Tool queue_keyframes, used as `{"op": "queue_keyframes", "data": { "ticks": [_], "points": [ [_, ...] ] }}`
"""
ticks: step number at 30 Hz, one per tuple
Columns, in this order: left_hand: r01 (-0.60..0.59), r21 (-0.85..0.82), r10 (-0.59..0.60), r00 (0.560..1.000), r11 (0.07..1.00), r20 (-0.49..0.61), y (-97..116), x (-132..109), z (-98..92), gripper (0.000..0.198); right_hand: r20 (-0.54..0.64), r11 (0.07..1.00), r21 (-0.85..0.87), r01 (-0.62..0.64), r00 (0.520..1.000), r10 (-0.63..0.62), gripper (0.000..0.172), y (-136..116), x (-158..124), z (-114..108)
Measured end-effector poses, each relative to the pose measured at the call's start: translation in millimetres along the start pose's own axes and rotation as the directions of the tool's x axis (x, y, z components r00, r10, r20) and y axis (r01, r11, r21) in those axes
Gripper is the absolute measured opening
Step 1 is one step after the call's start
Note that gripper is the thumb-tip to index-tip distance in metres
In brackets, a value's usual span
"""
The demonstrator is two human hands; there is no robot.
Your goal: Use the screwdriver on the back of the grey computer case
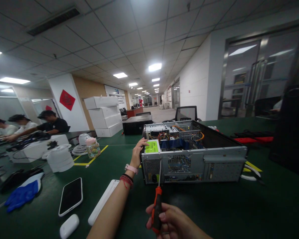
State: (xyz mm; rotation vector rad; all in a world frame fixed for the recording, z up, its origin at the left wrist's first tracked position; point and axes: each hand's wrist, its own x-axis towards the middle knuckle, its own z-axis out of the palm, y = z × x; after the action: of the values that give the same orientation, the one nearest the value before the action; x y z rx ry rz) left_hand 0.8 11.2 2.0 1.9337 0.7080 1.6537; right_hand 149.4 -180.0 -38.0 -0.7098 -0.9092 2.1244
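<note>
An opened desktop computer case [221,167] lies on its side on the green table, its rear panel towards me. Inside show coloured cables and a power supply with a green label [151,146]. My left hand [139,151] grips the case's left rear corner beside that label, fingers bent over the top edge. In my right hand [170,219], low in the view, is a red and black screwdriver [157,207], fingers closed around its handle. Its shaft points up at the rear panel, with the tip by the power supply's right edge. Whether the tip sits on a screw, I cannot tell.
Left of my arm lie a white phone [71,196], an earbud case [69,226], a white strip [103,202] and a blue glove [23,196]. Farther off stand a glass jar [93,149], small fan [80,150] and stacked white boxes [103,117]. Several people sit far left.
</note>
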Motion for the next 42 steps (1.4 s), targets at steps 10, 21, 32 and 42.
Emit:
{"op": "queue_keyframes", "data": {
  "ticks": [10, 21, 32, 42],
  "points": [
    [-0.007, -0.006, 0.007, 1.0, 1.0, -0.001, -0.8, 0.6, 0.0, 0.035, -0.079, 0.999, -0.052, -0.014, 0.997, 0.01, 0.055, -0.1, -0.1, 2.3],
    [-0.014, 0.007, 0.014, 1.0, 1.0, 0.002, -1.6, 0.5, -0.6, 0.035, -0.078, 0.991, -0.128, 0.049, 0.995, -0.059, 0.054, 6.6, 5.8, -2.9],
    [-0.004, 0.012, 0.004, 1.0, 1.0, 0.004, -2.1, 0.5, -0.2, 0.035, -0.081, 0.99, -0.11, 0.089, 0.992, -0.098, 0.055, 10.7, 11.1, -2.9],
    [-0.002, -0.012, 0.002, 1.0, 1.0, -0.002, -2.1, 0.4, -0.2, 0.034, -0.061, 0.999, -0.038, 0.002, 0.998, -0.005, 0.05, 6.4, 5.7, -2.3]
  ]
}}
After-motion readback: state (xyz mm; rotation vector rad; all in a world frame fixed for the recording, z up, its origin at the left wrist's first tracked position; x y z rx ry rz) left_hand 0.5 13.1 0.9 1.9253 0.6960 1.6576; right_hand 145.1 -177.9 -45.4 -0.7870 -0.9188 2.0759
